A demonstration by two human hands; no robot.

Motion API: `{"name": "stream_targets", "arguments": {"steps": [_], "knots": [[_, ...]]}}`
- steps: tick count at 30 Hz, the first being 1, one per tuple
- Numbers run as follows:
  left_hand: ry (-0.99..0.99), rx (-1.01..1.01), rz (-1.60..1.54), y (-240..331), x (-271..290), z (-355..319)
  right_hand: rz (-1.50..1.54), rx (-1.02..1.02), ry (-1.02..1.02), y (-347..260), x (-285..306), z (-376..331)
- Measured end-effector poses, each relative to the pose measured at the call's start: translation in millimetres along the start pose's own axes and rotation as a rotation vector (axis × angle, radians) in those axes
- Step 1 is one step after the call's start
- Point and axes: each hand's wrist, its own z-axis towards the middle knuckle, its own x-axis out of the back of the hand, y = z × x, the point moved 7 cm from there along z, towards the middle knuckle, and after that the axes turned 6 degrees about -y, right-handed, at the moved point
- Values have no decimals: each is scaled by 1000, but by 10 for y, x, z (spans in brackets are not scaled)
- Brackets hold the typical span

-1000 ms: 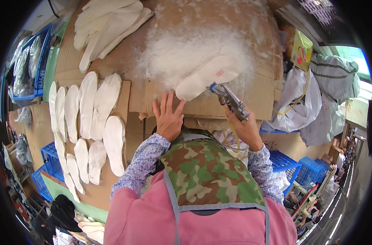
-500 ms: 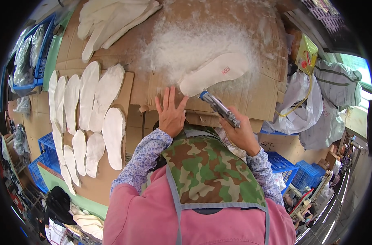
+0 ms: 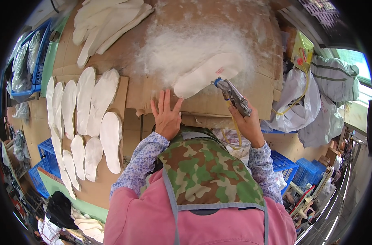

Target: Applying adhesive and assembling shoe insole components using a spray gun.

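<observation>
Since the previous second, the metal spray gun [image 3: 233,97] has shifted from beside the long white foam insole [image 3: 208,74] to its near edge, nozzle now aimed at the sole's middle; spraying appears underway. The right hand [image 3: 248,124] is wrapped tight around the gun's grip. The left hand [image 3: 167,116] remains flat, fingers spread, holding nothing, on the brown cardboard sheet [image 3: 133,85]. The insole lies at upper centre, on a white fuzzy overspray patch [image 3: 182,49], matte and clean.
</observation>
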Motion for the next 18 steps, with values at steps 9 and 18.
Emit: {"name": "stream_targets", "arguments": {"steps": [9,18], "knots": [[54,-29,-36,61,90,64,-1,-31,134,125,313,80],[260,40,-518,-129,140,347,44,-20,305,448,644,208]]}}
